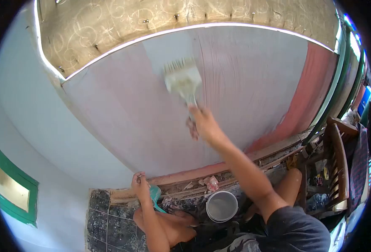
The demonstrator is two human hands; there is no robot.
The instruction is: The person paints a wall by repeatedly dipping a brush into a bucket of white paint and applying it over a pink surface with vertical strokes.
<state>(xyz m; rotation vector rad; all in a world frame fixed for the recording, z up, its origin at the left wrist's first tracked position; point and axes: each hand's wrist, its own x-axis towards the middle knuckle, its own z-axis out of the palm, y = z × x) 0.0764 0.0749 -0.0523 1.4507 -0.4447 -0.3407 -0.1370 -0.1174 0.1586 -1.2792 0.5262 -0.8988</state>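
Note:
My right hand (pixel 203 122) is wrapped around the handle of a wide paintbrush (pixel 184 83), raised against the wall. Whitish paint coats the brush head, and its bristles point up and left, slightly smeared by motion. The wall panel (pixel 244 80) carries a thin pale coat, with pink showing through in streaks and a bare reddish strip (pixel 305 86) at the right. Low by the left corner, my left hand (pixel 140 185) is closed with curled fingers; whatever is in it, if anything, is hidden. Just beside it is a teal plastic scoop-like thing (pixel 155 193).
A white bucket (pixel 222 206) stands on the dark tiled floor (pixel 118 222) between my legs. Rubble and wood strips (pixel 185 185) line the wall's foot. A wooden chair (pixel 338 164) is at the right. Above hangs a patterned tan covering (pixel 122 29); a green-framed opening (pixel 11 185) is at left.

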